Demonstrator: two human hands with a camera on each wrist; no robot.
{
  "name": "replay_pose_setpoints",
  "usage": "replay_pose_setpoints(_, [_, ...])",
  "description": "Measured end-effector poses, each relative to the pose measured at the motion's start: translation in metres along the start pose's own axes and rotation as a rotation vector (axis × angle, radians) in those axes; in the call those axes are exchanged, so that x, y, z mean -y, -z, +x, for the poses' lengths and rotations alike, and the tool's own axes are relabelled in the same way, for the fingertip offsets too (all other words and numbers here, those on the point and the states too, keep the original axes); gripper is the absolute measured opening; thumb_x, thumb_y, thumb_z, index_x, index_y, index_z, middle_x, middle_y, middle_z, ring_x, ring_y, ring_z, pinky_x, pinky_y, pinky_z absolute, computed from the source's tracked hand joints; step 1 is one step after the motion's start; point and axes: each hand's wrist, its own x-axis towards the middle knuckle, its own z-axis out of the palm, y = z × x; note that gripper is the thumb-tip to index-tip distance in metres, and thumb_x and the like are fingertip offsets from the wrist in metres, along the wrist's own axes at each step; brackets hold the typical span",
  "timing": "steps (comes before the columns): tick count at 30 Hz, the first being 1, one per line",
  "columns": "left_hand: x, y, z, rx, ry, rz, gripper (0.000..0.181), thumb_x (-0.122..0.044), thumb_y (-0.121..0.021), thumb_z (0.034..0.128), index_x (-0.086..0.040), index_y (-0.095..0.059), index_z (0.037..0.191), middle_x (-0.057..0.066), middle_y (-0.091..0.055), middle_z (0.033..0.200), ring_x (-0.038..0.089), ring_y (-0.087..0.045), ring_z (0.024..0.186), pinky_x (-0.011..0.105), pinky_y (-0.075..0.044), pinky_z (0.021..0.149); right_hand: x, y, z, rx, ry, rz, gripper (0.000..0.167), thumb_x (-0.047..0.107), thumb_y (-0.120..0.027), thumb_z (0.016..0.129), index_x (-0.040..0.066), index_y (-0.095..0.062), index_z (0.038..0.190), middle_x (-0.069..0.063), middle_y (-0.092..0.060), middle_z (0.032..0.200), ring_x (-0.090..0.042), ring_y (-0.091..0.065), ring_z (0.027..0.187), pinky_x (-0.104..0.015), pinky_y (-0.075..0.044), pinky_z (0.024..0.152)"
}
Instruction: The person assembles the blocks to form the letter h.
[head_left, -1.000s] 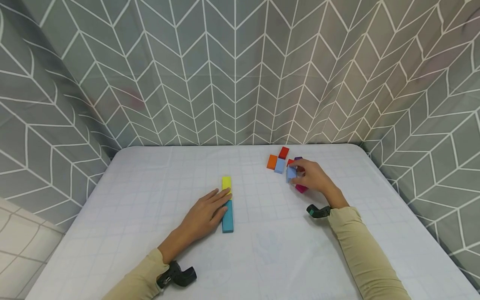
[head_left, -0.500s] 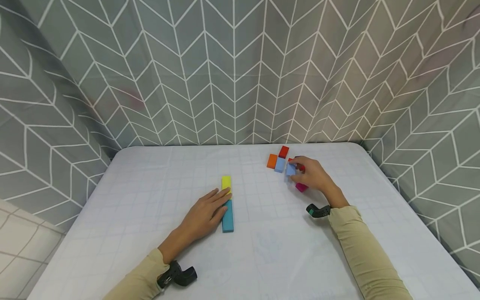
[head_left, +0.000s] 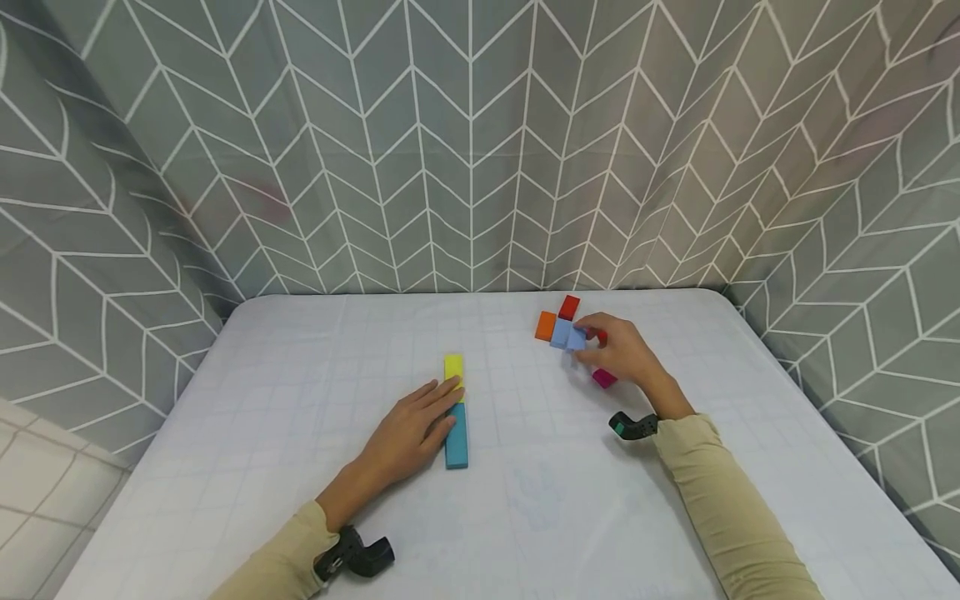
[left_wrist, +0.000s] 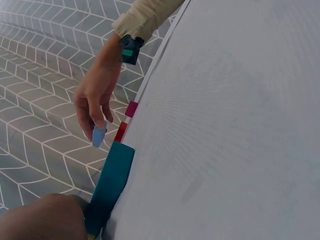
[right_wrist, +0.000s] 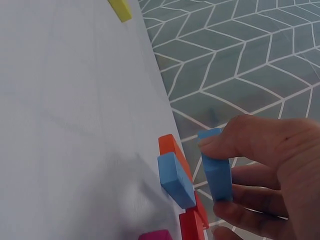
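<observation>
My right hand pinches a light blue block between thumb and fingers, raised above the table. Beside it on the table lie another light blue block, an orange block and a red block. A second red block is mostly hidden behind the right fingers, and a magenta block sits just below that hand. My left hand rests with extended fingers on a yellow block and a teal block, which stand end to end in a line.
A white cloth with faint grid lines covers the table. Grey curtains with white chevron lines hang behind its far edge and along both sides. Each wrist wears a black camera mount.
My right hand has lifted the light blue block and carried it slightly left, toward the other light blue block. The left hand stays on the yellow and teal blocks.
</observation>
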Motion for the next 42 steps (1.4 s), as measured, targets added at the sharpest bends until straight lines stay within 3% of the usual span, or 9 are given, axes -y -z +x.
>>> replay_pose_setpoints(9, [0.002, -0.002, -0.001, -0.001, -0.005, 0.027, 0.050, -0.028, -0.057, 0.1083, -0.008, -0.053, 0.153, 0.003, -0.044, 0.161, 0.035, -0.038, 0.148, 0.051, -0.033, 0.118, 0.015, -0.005, 0.014, -0.016, 0.083, 0.035, 0.044, 0.010, -0.083, 0.086, -0.004, -0.070, 0.126, -0.016, -0.069, 0.113, -0.038, -0.063, 0.098, -0.047, -0.056, 0.083])
replay_pose_setpoints(14, [0.001, -0.003, -0.001, 0.000, -0.002, 0.030, 0.050, -0.028, -0.058, 0.1080, -0.008, -0.053, 0.153, 0.003, -0.044, 0.161, 0.035, -0.039, 0.147, 0.052, -0.033, 0.118, 0.023, -0.010, 0.021, -0.021, 0.122, 0.054, 0.044, 0.010, -0.085, 0.085, -0.003, -0.071, 0.125, -0.014, -0.070, 0.108, -0.037, -0.064, 0.096, -0.043, -0.054, 0.076])
replay_pose_setpoints(19, [0.000, -0.003, -0.001, -0.003, -0.003, 0.034, 0.050, -0.028, -0.058, 0.1079, -0.007, -0.053, 0.153, 0.003, -0.044, 0.160, 0.035, -0.040, 0.147, 0.052, -0.034, 0.118, 0.034, -0.017, 0.027, -0.037, 0.156, 0.106, 0.045, 0.006, -0.086, 0.083, -0.005, -0.071, 0.124, -0.016, -0.070, 0.112, -0.039, -0.065, 0.097, -0.048, -0.058, 0.079])
replay_pose_setpoints(32, [0.002, -0.003, -0.002, -0.017, -0.003, 0.039, 0.049, -0.028, -0.059, 0.1077, -0.008, -0.054, 0.152, 0.003, -0.045, 0.160, 0.035, -0.041, 0.146, 0.052, -0.034, 0.118, 0.057, -0.030, 0.045, -0.012, 0.159, 0.112, 0.046, 0.011, -0.085, 0.085, -0.003, -0.070, 0.127, -0.016, -0.069, 0.118, -0.038, -0.065, 0.101, -0.045, -0.057, 0.083])
replay_pose_setpoints(38, [0.002, -0.003, -0.002, -0.020, -0.016, 0.040, 0.049, -0.027, -0.059, 0.1075, -0.007, -0.055, 0.152, 0.004, -0.046, 0.159, 0.035, -0.041, 0.146, 0.052, -0.034, 0.118, 0.063, -0.036, 0.051, 0.004, 0.155, 0.107, 0.046, 0.013, -0.084, 0.086, -0.002, -0.071, 0.127, -0.015, -0.068, 0.120, -0.037, -0.064, 0.103, -0.038, -0.054, 0.075])
replay_pose_setpoints(42, [0.002, -0.003, -0.001, -0.021, -0.027, 0.040, 0.048, -0.026, -0.059, 0.1075, -0.006, -0.055, 0.151, 0.005, -0.046, 0.160, 0.036, -0.041, 0.146, 0.052, -0.034, 0.118, 0.069, -0.040, 0.056, 0.017, 0.166, 0.096, 0.046, 0.013, -0.084, 0.086, -0.002, -0.071, 0.128, -0.014, -0.068, 0.121, -0.038, -0.064, 0.104, -0.038, -0.058, 0.078])
